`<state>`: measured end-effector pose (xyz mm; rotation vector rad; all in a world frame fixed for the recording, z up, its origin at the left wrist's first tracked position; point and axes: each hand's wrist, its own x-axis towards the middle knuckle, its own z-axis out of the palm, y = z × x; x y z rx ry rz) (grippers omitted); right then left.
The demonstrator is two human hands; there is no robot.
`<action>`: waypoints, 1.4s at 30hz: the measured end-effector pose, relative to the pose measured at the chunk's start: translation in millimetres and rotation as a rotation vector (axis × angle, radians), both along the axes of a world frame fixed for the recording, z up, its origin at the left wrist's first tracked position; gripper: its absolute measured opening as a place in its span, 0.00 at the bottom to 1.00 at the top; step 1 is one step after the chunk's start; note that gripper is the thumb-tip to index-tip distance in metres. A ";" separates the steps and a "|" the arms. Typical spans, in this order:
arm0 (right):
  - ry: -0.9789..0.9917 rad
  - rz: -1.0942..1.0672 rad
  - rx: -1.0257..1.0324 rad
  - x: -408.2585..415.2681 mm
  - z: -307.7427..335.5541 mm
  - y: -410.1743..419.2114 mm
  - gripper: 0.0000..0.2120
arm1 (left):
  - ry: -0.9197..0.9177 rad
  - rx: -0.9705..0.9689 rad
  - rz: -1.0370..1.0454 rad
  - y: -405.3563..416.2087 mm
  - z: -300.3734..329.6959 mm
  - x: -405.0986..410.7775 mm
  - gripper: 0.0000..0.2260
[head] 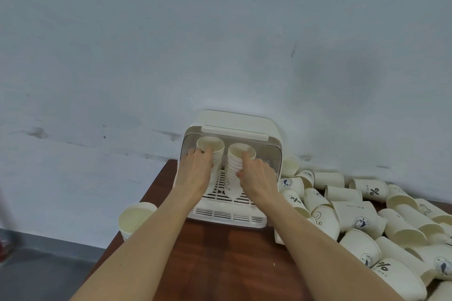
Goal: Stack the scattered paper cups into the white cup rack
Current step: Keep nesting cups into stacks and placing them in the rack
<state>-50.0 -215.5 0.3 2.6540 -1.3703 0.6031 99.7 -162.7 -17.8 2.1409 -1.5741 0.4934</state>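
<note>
Table [227, 259]: rack [230, 215] at 12 o'clock, loose cups [362, 222] heaped at 3 o'clock. Two stacks stand inside the rack. Left stack [215, 151] is gripped by left hand [195, 168], right stack [236, 164] by right hand [256, 173], fingers curled round each. Stacks should be kept upright and seated squarely.

Bare plain room: scuffed wall [146, 56], wooden table [220, 264], grey floor [49, 276].
</note>
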 end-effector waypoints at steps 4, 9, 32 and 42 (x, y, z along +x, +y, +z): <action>0.018 -0.012 0.008 6.3 0.6 -16.8 0.15 | 0.047 -0.035 -0.027 -15.0 0.0 4.6 0.14; 0.002 -0.022 0.035 14.6 0.0 -32.9 0.15 | 0.052 -0.022 -0.015 -29.4 -0.5 11.5 0.16; 0.019 -0.039 -0.033 18.3 -13.0 -36.3 0.28 | 0.025 0.056 0.053 -26.7 3.0 10.2 0.30; -0.079 -0.027 -0.086 -6.6 -1.0 1.7 0.31 | 0.091 0.114 0.056 24.2 16.8 -16.8 0.31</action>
